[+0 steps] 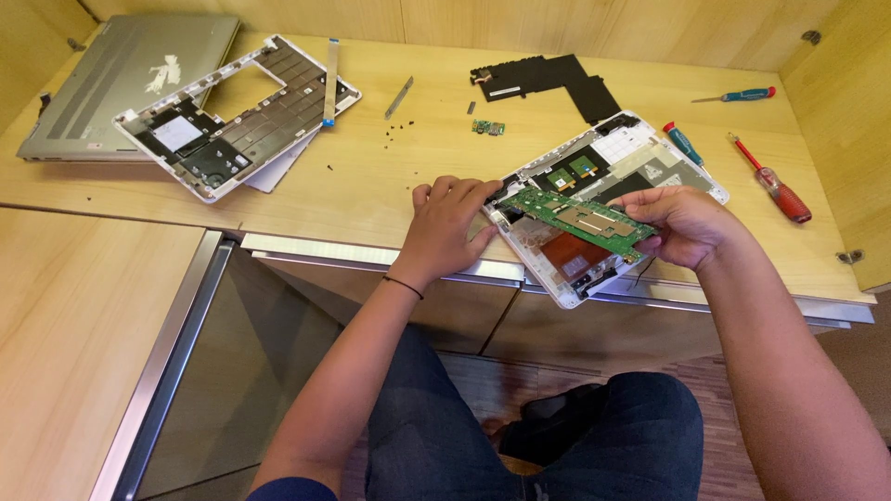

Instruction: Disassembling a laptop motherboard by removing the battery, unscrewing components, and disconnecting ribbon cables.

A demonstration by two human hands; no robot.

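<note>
A green circuit board (577, 219) is tilted up over an open white laptop base (620, 148) lying on the wooden desk (390, 176). My right hand (685, 225) grips the board's right end. My left hand (445, 227) rests flat on the desk with its fingertips on the board's left end and the edge of the base. A copper-coloured patch shows in the base under the board.
A white keyboard frame (232, 116) and a grey laptop lid (121, 79) lie at the far left. A black sheet (557, 79), a small green board (488, 127), loose screws, a metal strip (399, 96) and three screwdrivers (778, 190) lie around.
</note>
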